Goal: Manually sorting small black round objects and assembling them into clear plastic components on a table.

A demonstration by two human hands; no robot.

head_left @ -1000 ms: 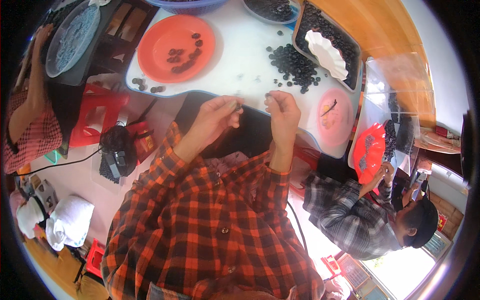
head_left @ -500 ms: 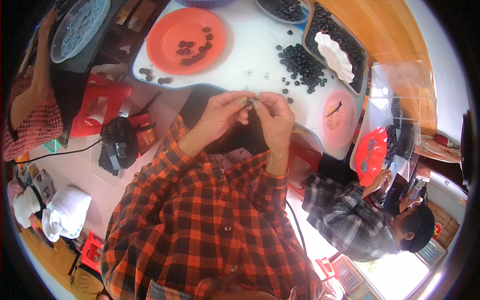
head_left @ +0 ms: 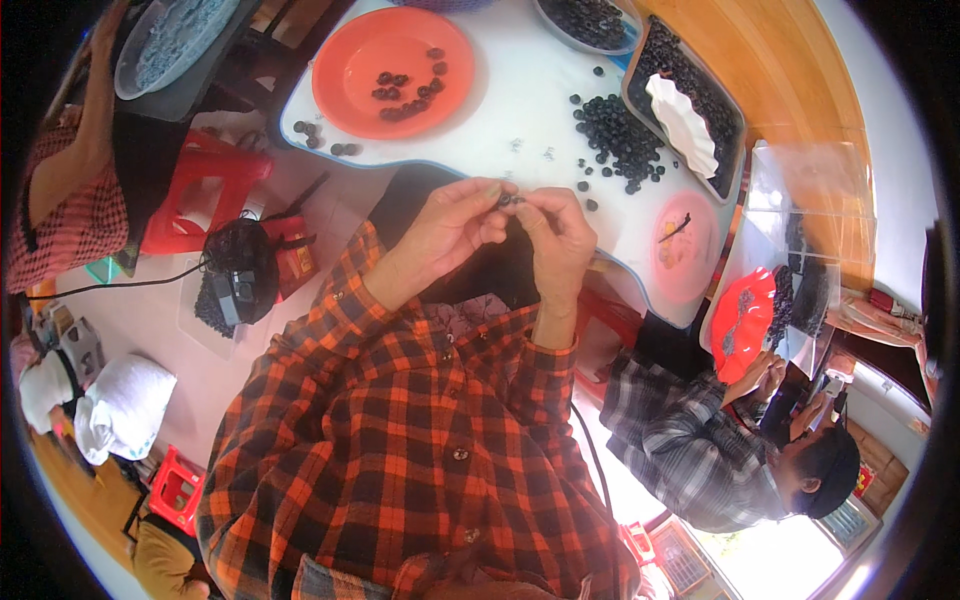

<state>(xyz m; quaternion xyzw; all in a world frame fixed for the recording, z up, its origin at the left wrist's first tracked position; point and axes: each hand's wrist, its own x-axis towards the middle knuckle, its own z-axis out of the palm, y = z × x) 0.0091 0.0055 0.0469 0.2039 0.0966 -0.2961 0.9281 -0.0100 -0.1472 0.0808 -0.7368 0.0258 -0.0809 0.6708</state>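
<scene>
My left hand (head_left: 452, 232) and my right hand (head_left: 560, 238) meet in front of my chest, just off the near edge of the white table (head_left: 520, 100). Thumb and fingers of both are pinched together on small dark round pieces (head_left: 509, 199), held between the fingertips. Exactly what these pieces are is too small to tell. Beyond them to the right lies a loose pile of black round pieces (head_left: 622, 140). An orange-red plate (head_left: 345, 75) at the far left carries several dark pieces, some joined in short rows.
A pink plate (head_left: 680, 270) with a dark stick stands at the table's right. Behind the pile are a tray (head_left: 728, 185) of black pieces, a white scalloped dish (head_left: 682, 125) and a bowl (head_left: 632, 45). A co-worker (head_left: 700, 440) sits at right by a red dish (head_left: 740, 345); another arm shows left.
The view has shifted slightly, so the table and plates sit a little further right. My fingers have shifted a little around the small dark pieces, which stay pinched between both hands.
</scene>
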